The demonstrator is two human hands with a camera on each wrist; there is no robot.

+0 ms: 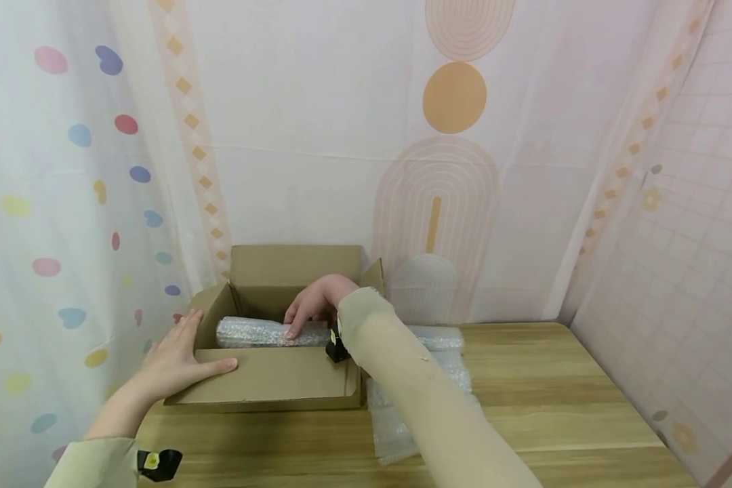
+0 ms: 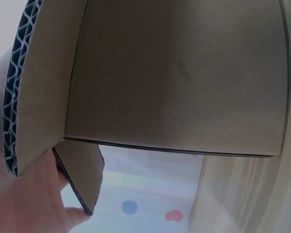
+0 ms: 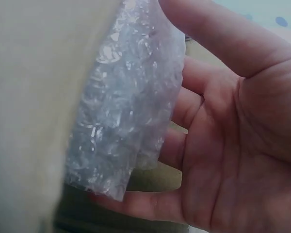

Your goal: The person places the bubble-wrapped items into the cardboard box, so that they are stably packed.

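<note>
We are looking down at an open cardboard box (image 1: 268,379) sitting on a wooden table (image 1: 585,400), pushed toward the curtain (image 1: 67,203) at the table's back left. Inside the box a bubble-wrapped roll (image 1: 250,332) is lying on its side, running left to right along the near wall.

Our right hand (image 1: 314,305) is reaching over the box's right edge and resting on the right part of the roll. Its fingers are lying fairly straight and spread, touching the wrap rather than closing around it; in the right wrist view the palm is open beside the crinkled plastic, though that close view is blurry, so the thumb's contact is hard to judge.

Our left hand (image 1: 177,362) is pressing flat against the box's left front corner, fingers straight and together, thumb lying along the front flap.

More loose bubble wrap (image 1: 421,393) is lying on the table just right of the box, partly under our right sleeve (image 1: 415,400).
</note>
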